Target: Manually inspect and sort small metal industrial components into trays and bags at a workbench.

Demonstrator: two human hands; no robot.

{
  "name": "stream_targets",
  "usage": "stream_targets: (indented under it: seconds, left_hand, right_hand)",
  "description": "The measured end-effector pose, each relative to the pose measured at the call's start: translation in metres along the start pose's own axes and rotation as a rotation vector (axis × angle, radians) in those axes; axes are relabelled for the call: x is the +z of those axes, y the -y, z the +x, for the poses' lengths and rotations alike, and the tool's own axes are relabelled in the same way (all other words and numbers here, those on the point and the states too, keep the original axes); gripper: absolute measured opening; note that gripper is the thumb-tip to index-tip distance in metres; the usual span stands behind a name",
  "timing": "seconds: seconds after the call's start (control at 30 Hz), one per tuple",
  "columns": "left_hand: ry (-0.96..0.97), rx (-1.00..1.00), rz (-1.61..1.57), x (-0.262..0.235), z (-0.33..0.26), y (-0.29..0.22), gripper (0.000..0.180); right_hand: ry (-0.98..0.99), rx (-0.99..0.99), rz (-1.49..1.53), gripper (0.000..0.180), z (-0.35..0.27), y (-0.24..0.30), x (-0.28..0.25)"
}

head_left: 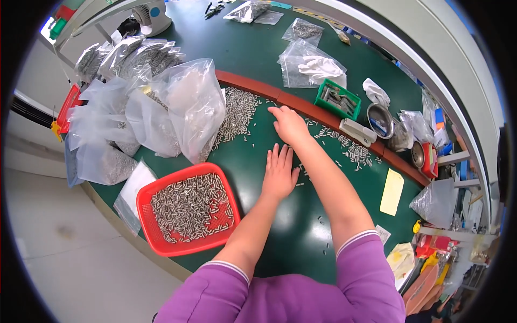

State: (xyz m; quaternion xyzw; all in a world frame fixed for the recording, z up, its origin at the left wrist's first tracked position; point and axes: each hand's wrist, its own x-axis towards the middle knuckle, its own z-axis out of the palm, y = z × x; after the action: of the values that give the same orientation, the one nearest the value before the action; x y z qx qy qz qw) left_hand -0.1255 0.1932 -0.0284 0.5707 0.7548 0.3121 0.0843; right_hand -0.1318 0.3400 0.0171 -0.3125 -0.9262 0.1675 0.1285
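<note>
My left hand [279,176] lies palm down on the green tabletop [258,207], fingers stretched toward the far side. Just beyond it, my right hand [291,127] reaches over the table with its fingers bent together and pointing left; whatever may be under them is hidden. Left of the right hand, a heap of small metal pins [237,113] lies against a reddish-brown bar [250,84]. More loose pins [355,153] are scattered to the right, beyond my right forearm. A red plastic basket [145,215] of similar pins stands near my left forearm.
Clear plastic bags [191,102] of metal parts crowd the left side. Past the bar sit a green tray [353,111] with metal pieces, a metal bowl [381,119] and a white glove [323,70]. A yellow paper [392,191] lies at right; a white fan [152,17] stands far left.
</note>
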Motion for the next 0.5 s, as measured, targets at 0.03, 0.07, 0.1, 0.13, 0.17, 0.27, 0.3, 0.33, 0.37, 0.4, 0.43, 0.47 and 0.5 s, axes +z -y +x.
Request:
stream_targets:
  seconds: [0.03, 0.07, 0.1, 0.13, 0.17, 0.27, 0.3, 0.33, 0.37, 0.4, 0.43, 0.47, 0.5]
  left_hand:
    - [0.023, 0.008, 0.008, 0.0, -0.002, 0.0, 0.061]
    - [0.021, 0.007, 0.01, 0.0, -0.001, 0.001, 0.062]
    - [0.009, 0.012, 0.003, 0.0, -0.002, 0.001, 0.062]
    - [0.006, 0.008, -0.003, 0.0, -0.002, 0.001, 0.062]
    - [0.004, 0.004, -0.008, 0.0, -0.002, 0.0, 0.062]
    - [0.046, -0.007, -0.004, -0.003, 0.0, 0.0, 0.062]
    - [0.057, -0.007, -0.003, -0.004, 0.001, -0.001, 0.062]
    - [0.056, -0.004, 0.013, -0.004, 0.001, -0.001, 0.061]
    - [0.061, -0.007, 0.015, -0.005, 0.001, 0.0, 0.061]
    - [0.066, -0.011, 0.013, -0.004, 0.001, 0.0, 0.06]
    - [0.059, -0.01, 0.008, -0.004, 0.001, 0.0, 0.06]
    - [0.053, -0.005, 0.01, -0.003, 0.0, 0.001, 0.06]
    - [0.036, 0.003, 0.01, -0.002, 0.0, 0.001, 0.059]
  right_hand:
    - [-0.014, 0.013, -0.015, 0.035, 0.012, 0.0, 0.005]
    - [-0.039, 0.02, -0.035, 0.033, 0.023, 0.001, 0.011]
    - [-0.064, 0.023, -0.053, 0.031, 0.033, 0.0, 0.016]
    - [-0.068, 0.015, -0.093, 0.027, 0.04, -0.003, 0.02]
    - [-0.07, 0.009, -0.127, 0.024, 0.047, -0.005, 0.025]
    - [-0.073, 0.016, -0.205, 0.013, 0.059, -0.01, 0.037]
    - [-0.073, 0.022, -0.228, 0.011, 0.059, -0.012, 0.038]
    - [-0.084, 0.029, -0.233, 0.009, 0.056, -0.013, 0.038]
    - [-0.094, 0.035, -0.242, 0.009, 0.05, -0.015, 0.036]
    - [-0.126, 0.027, -0.248, 0.008, 0.041, -0.017, 0.033]
    - [-0.109, 0.041, -0.227, 0.008, 0.031, -0.019, 0.027]
    - [-0.119, 0.044, -0.202, 0.008, 0.016, -0.022, 0.019]
    - [-0.123, 0.043, -0.173, 0.008, 0.001, -0.025, 0.011]
